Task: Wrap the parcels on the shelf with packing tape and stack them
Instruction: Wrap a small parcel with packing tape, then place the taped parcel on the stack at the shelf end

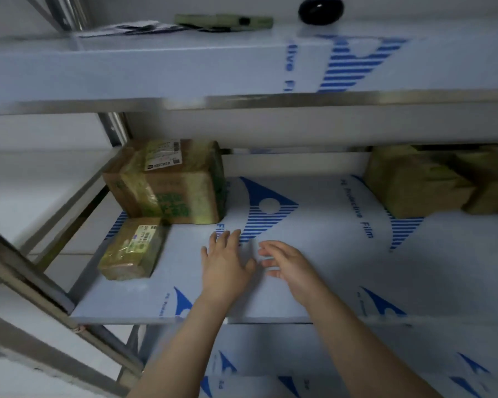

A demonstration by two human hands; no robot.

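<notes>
Both hands reach over the middle shelf [342,268] at frame centre. The left hand [227,268] has its grip spread, fingers straight; the right hand [288,267] has a loosely open grip, holding nothing. A large taped parcel [170,185] stands left of centre, a small parcel [133,248] just below it, and more parcels [414,188] sit at the right edge.

both arms reach forward; left grip [226,264] flat, fingers spread (right grip [289,264] loosely curled).
</notes>
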